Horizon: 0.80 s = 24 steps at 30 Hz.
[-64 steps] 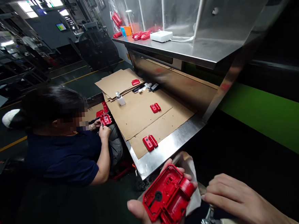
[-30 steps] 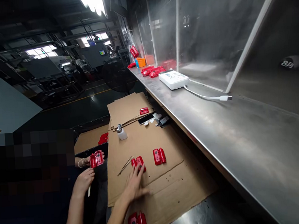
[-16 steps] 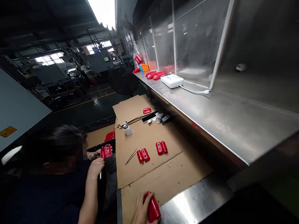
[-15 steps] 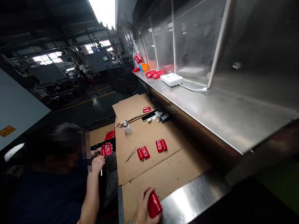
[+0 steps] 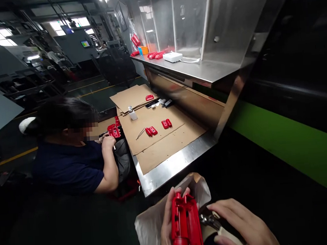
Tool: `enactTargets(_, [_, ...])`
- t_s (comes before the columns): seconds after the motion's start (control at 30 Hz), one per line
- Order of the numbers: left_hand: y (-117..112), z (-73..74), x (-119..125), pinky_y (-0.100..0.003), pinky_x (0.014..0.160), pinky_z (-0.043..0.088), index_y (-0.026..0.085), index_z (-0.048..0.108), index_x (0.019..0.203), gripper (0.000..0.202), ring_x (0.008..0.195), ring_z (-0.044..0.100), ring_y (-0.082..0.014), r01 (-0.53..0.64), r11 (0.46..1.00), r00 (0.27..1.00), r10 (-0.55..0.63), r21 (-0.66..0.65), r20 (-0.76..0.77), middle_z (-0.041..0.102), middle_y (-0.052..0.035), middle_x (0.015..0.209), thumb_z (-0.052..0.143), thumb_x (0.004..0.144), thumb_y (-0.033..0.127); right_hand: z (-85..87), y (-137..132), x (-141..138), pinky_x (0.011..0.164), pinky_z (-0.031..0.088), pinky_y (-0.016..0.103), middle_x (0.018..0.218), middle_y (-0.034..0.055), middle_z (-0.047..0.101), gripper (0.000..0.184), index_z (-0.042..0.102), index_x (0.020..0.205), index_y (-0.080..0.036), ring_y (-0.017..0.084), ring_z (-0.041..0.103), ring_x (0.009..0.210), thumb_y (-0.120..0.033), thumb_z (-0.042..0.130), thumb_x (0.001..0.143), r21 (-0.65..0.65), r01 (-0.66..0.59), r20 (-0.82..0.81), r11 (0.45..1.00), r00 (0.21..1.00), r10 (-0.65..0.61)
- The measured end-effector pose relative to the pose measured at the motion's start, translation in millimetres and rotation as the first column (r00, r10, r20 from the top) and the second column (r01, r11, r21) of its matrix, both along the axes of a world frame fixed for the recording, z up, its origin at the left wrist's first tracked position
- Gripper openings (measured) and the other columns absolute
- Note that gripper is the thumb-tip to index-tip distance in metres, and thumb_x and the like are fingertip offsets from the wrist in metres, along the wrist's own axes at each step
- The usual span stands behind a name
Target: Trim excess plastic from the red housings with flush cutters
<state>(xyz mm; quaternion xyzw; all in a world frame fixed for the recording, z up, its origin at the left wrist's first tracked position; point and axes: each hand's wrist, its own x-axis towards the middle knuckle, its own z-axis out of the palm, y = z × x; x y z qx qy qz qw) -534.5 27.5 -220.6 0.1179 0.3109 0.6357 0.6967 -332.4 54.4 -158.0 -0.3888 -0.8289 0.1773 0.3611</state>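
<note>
My left hand (image 5: 166, 232) is wrapped around a red plastic casing (image 5: 184, 223) near the bottom of the view. The casing's hollow, ribbed inside faces up. To its right, my right hand (image 5: 243, 223) grips a pair of pliers (image 5: 211, 220) with a metal head and cream handles. The metal head lies close beside the casing's right edge; whether they touch I cannot tell. Behind and below both hands is a crumpled whitish bag (image 5: 148, 226), partly hidden by the left hand and the casing.
A seated co-worker (image 5: 79, 158) on the left holds another red casing (image 5: 114, 132). On the cardboard-covered bench (image 5: 165, 148) lie red casings (image 5: 151, 131), tweezers (image 5: 140, 133), a pump bottle (image 5: 132, 113) and a phone (image 5: 152, 104). A steel shelf (image 5: 204, 69) overhangs the right.
The view has swung right and down, away from the bench. My left hand has carried the red casing off the bench edge to above the bag. My right hand has come into view with the pliers.
</note>
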Motion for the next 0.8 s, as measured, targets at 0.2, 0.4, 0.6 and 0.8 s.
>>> enactTargets(0.2, [-47.3, 10.5, -5.7, -0.036, 0.115, 0.046, 0.034, 0.07, 0.127, 0.043, 0.142, 0.048, -0.0292, -0.01, 0.992, 0.999, 0.015, 0.125, -0.038, 0.066, -0.002, 0.139, 0.074, 0.086, 0.026, 18.7, -35.2, -27.6, 0.07, 0.064, 0.027, 0.097, 0.01, 0.072, 0.043, 0.063, 0.119, -0.014, 0.019, 0.072, 0.082, -0.052, 0.049, 0.104, 0.139, -0.013, 0.027, 0.99, 1.0, 0.009])
enactTargets(0.4, [-62.1, 19.5, -6.2, -0.035, 0.117, 0.043, 0.033, 0.071, 0.126, 0.056, 0.144, 0.045, -0.0339, 0.013, 0.982, 0.999, -0.004, 0.187, -0.047, 0.062, -0.0011, 0.144, 0.086, 0.073, 0.042, 27.4, -44.9, -35.3, 0.068, 0.064, 0.029, 0.093, 0.0115, 0.072, 0.042, 0.064, 0.115, -0.011, 0.02, 0.071, 0.081, -0.049, 0.051, 0.104, 0.243, -0.047, 0.053, 0.969, 0.998, 0.035])
enactTargets(0.6, [-65.3, 16.0, -8.4, -0.039, 0.118, 0.042, 0.035, 0.072, 0.124, 0.045, 0.142, 0.048, -0.0328, 0.025, 0.985, 0.994, -0.006, 0.17, -0.111, 0.06, -0.003, 0.146, 0.081, 0.08, 0.031, 29.1, -49.6, -36.5, 0.071, 0.065, 0.03, 0.093, 0.0126, 0.072, 0.044, 0.066, 0.113, -0.009, 0.021, 0.072, 0.084, -0.048, 0.049, 0.105, 0.309, -0.027, 0.058, 0.951, 0.998, 0.009])
enactTargets(0.8, [-67.0, 16.9, -4.9, -0.037, 0.118, 0.042, 0.033, 0.07, 0.128, 0.061, 0.142, 0.048, -0.0347, 0.026, 0.976, 0.994, -0.003, 0.215, -0.108, 0.058, -0.005, 0.147, 0.088, 0.071, 0.044, 29.5, -53.8, -36.9, 0.07, 0.063, 0.03, 0.092, 0.012, 0.072, 0.044, 0.068, 0.112, -0.009, 0.021, 0.07, 0.083, -0.048, 0.048, 0.105, 0.353, 0.013, 0.068, 0.936, 0.997, -0.04])
